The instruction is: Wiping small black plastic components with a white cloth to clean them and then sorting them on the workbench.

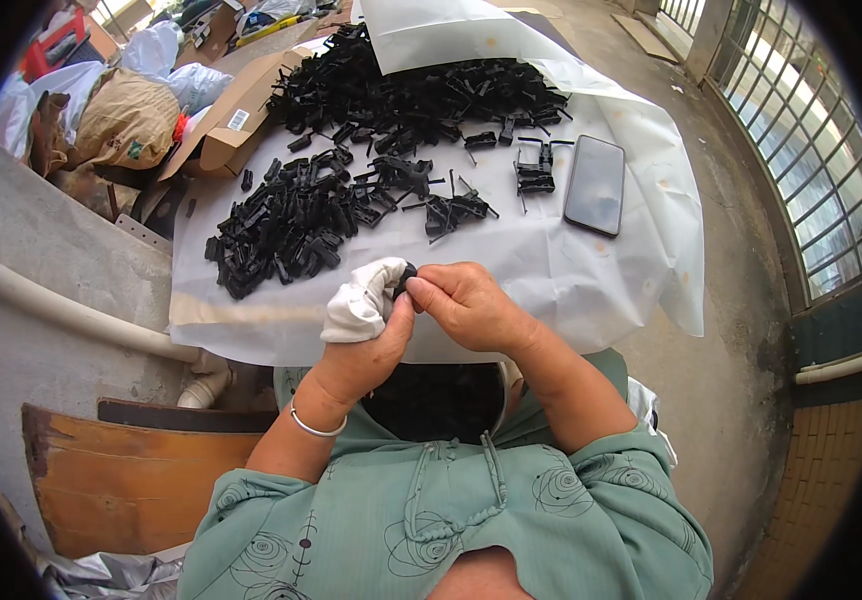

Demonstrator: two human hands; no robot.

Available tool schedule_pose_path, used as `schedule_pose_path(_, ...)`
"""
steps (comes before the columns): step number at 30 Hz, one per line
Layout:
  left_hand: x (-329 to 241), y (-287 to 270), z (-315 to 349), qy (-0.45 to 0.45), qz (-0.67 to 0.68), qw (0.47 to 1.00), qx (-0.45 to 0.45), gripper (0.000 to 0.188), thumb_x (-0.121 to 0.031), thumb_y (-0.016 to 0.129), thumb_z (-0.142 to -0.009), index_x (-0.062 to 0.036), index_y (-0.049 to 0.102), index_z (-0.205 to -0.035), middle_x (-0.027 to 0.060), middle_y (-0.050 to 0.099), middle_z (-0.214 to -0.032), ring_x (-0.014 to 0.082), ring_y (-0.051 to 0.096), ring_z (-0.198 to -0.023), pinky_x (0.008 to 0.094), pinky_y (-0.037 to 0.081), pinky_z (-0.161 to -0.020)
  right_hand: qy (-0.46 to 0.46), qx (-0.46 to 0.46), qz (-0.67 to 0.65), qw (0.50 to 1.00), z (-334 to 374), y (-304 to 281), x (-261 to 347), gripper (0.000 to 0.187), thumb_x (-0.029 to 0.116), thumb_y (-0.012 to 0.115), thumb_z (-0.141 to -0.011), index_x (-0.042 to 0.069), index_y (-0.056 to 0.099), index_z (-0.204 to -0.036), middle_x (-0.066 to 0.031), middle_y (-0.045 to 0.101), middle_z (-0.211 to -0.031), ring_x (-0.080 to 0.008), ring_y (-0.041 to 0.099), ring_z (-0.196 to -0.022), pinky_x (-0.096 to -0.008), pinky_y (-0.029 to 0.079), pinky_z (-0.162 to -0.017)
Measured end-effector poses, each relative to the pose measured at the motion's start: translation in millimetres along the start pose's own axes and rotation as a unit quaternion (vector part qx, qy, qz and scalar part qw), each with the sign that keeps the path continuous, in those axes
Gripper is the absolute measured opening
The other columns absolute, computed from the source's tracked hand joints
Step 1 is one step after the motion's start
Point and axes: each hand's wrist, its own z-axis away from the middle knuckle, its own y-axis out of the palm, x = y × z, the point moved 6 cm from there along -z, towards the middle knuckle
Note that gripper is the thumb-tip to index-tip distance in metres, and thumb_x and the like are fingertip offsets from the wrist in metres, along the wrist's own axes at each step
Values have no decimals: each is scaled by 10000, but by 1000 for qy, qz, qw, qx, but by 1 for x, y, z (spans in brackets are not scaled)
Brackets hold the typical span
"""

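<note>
Caught partway through work on one small black piece (404,281), to judge by the double hold on it; impossible to say how near to finished. Held up in front of the body, close to the near edge of the white-sheeted bench (521,260), between left hand (383,338) and right hand (476,305). On the left, a grip of bare thumb and fingers wrapped in white cloth (354,303), closed around the piece; on the right, a grip of thumb and forefinger pressed together, pinching the piece at its right edge. Beyond, spread in plenty over the bench, more black parts: a broad left heap (286,225), a larger far heap (431,105) partly covered by a turned-over sheet flap (451,40), and, set apart toward the middle, a loose cluster (456,210). Farther right, an upright cluster (536,178) just beside a dark-screened phone (596,185). At the far left, against the heaps, an open cardboard box (236,120). Judging by such quantities, probably much left to handle; impossible to tell finished heap from unfinished. As for looks, dark all over and rounded at the top in the visible part of the held piece, with full shape hidden behind fingers and cloth. Among the heaped parts, blocky, plastic-looking bodies, some with thin, straight prongs sticking out at odd angles.
</note>
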Motion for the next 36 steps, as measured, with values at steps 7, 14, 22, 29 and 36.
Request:
schedule_pose_path(7, -2, -3, 0, -1, 32, 999, 3, 266, 13, 562, -817, 29, 483, -1071, 59, 560, -893, 100, 520, -787, 228, 450, -720, 23, -23, -31, 999, 1, 3, 0, 225, 168, 498, -900, -9, 561, -776, -60, 536, -632, -127, 457, -575, -274, 404, -554)
schedule_pose_path(14, 17, -14, -9, -126, 251, 960, -10, 260, -93, 486, -909, -87, 394, -1152, 41, 568, -881, 35, 419, -561, 157, 355, -486, -33, 4, 233, 972, 2, -12, -2, 133, 131, 587, -827, 6, 613, -862, -107, 581, -675, -192, 546, -583, -291, 440, -553)
schedule_pose_path(22, 2, 4, -7, -137, 153, 975, 87, 286, -68, 398, -884, -32, 418, -1167, 11, 496, -797, 40, 416, -538, 181, 370, -481, -113, -73, 103, 986, 1, -19, 13, 77, 85, 643, -782, 23, 623, -823, -75, 580, -665, -166, 544, -587, -260, 435, -546)
schedule_pose_path(29, 12, 9, -5, -142, 201, 963, 107, 241, -54, 412, -872, -40, 425, -1112, -11, 480, -762, 13, 381, -548, 166, 335, -483, -11, -38, 64, 997, 1, -20, 7, 177, 159, 571, -862, 12, 554, -764, -64, 507, -627, -170, 436, -524, -281, 381, -505)
schedule_pose_path(36, 2, 11, -9, -56, 14, 995, 85, 211, -23, 416, -825, 4, 471, -1027, 39, 516, -783, 88, 463, -629, 231, 416, -583, -46, 5, 98, 994, 2, -8, 9, 223, 155, 490, -895, -4, 529, -744, -134, 494, -609, -270, 447, -538, -350, 395, -536)
